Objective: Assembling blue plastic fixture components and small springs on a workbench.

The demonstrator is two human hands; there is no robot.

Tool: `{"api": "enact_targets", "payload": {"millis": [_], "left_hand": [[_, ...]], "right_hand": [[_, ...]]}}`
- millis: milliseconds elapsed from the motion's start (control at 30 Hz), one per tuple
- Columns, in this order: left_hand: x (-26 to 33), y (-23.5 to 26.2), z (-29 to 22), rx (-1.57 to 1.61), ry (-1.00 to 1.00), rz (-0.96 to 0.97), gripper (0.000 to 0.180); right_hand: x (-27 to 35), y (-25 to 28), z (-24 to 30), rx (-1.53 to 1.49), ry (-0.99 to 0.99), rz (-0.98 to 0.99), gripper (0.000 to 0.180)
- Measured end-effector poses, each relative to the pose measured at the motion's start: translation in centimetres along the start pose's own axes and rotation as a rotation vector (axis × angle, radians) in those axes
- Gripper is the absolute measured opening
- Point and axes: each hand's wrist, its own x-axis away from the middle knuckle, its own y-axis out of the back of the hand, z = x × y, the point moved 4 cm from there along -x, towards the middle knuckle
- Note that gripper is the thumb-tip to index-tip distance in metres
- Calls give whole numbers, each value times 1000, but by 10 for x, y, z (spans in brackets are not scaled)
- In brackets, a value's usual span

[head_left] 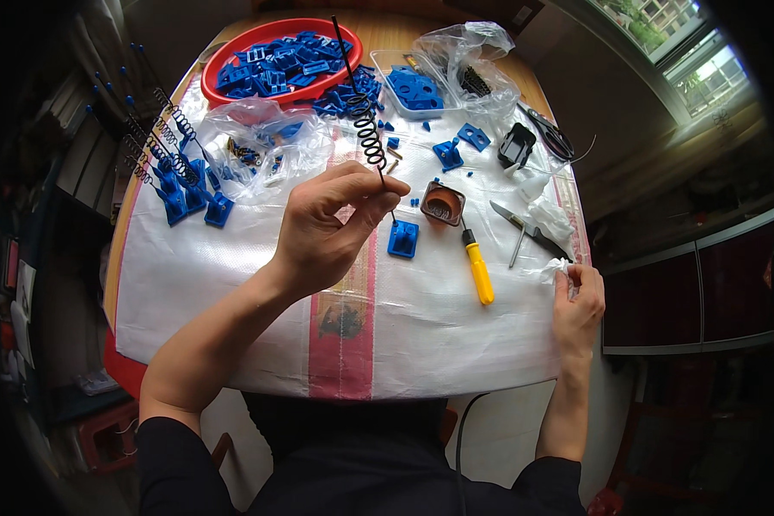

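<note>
Black coiled wire (369, 142) rises above the middle of the bench (248, 29), pinched near its lower end between thumb and forefinger of the left hand (328, 225); this low grip seems meant to leave the coil free of the fingers. Its bottom tip hangs by a blue block (402, 241) on the white sheet (456, 348), though I cannot tell whether they touch. At the bench's right edge, the right hand (579, 297) grips a crumpled white wipe (555, 272), perhaps for cleaning fingers or parts. Just beyond the blue block, a brown container (443, 206) and a yellow-handled screwdriver (480, 273) sit close together, presumably for easy reach. Loose blue pieces fill a red basin (208, 84) at the far side, probably to leave the middle uncluttered, while blue stands (177, 196) with coils cluster at the left, apparently set aside from the work.
</note>
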Motion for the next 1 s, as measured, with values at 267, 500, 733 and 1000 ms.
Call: {"api": "enact_targets", "payload": {"millis": [267, 500, 733, 1000], "left_hand": [[-1, 0, -15, -116, -95, 46, 13], [0, -1, -16, -131, -134, 38, 15], [2, -1, -13, -106, -130, 19, 15], [2, -1, -13, -102, -127, 24, 16]], "right_hand": [[-19, 12, 99, -618, 195, 108, 20], [-36, -11, 167, -681, 494, 118, 24], [-40, -24, 187, -679, 550, 119, 22], [-42, -28, 189, -708, 529, 115, 20]]}}
